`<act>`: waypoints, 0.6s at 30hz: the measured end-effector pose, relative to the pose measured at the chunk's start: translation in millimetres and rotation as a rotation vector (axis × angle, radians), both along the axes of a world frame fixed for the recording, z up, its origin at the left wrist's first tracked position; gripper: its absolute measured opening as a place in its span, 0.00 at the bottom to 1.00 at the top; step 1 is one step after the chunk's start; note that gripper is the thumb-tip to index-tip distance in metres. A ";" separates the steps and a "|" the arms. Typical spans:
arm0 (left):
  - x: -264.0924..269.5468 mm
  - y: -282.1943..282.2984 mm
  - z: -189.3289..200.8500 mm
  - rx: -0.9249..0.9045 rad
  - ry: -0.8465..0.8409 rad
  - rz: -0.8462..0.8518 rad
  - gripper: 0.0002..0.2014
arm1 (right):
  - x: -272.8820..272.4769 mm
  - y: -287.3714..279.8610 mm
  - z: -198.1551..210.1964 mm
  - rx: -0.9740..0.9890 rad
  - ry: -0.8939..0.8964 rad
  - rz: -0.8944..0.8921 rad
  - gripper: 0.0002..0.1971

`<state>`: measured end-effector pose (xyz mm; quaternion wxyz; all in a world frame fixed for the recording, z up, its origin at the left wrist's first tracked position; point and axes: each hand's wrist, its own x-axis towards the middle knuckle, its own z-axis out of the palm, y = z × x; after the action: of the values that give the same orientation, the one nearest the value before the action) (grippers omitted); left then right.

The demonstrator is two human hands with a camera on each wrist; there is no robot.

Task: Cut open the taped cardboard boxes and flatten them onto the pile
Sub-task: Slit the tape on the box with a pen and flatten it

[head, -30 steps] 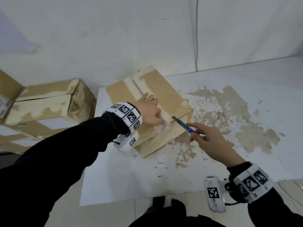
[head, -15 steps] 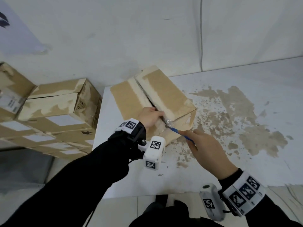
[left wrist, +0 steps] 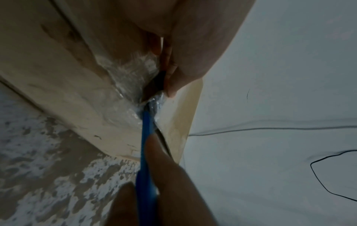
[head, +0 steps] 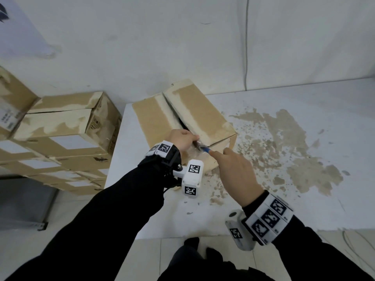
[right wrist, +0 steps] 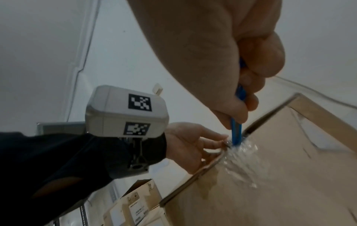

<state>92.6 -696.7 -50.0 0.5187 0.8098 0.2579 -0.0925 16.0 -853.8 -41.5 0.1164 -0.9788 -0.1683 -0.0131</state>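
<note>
Cardboard box [head: 182, 116] on stained white table [head: 304, 199]

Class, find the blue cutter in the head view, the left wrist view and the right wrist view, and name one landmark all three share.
Head: blue cutter centre, at the box's near corner.
Left wrist: lower centre, running upward.
Right wrist: right of centre, below the right hand.
Shared landmark: crumpled clear tape.

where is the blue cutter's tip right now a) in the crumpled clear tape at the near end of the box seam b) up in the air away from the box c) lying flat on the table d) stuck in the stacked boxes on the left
a: the right hand holds the blue cutter with its tip in the crumpled clear tape at the near end of the cardboard box seam, next to the left hand.
</note>
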 end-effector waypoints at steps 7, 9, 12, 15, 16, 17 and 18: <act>-2.8 -1.5 -1.8 -0.046 -0.048 0.014 0.15 | 1.2 -4.4 -1.0 0.042 0.037 -0.058 0.25; -4.4 0.4 3.7 -0.100 -0.053 0.008 0.13 | 9.0 -9.5 2.8 0.042 0.045 -0.082 0.25; -4.8 2.8 11.7 -0.158 -0.046 0.001 0.12 | 1.1 -35.0 12.8 0.138 0.064 -0.084 0.22; -2.7 1.7 8.6 -0.136 -0.038 0.005 0.11 | -15.7 -36.5 21.3 0.263 0.113 0.019 0.20; -2.5 0.7 7.7 -0.130 -0.033 0.014 0.10 | -15.0 -29.0 21.8 0.272 0.111 0.052 0.21; -2.6 -0.3 7.0 -0.127 -0.024 0.022 0.10 | -10.8 -21.9 17.1 0.240 0.100 0.067 0.21; -2.3 -0.9 7.1 -0.127 -0.018 0.027 0.12 | -5.4 -16.0 10.9 0.197 0.085 0.065 0.22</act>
<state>90.3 -697.6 -42.9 0.5725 0.7727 0.2576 -0.0944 10.6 -869.8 -30.5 0.2193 -0.9563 -0.1925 0.0157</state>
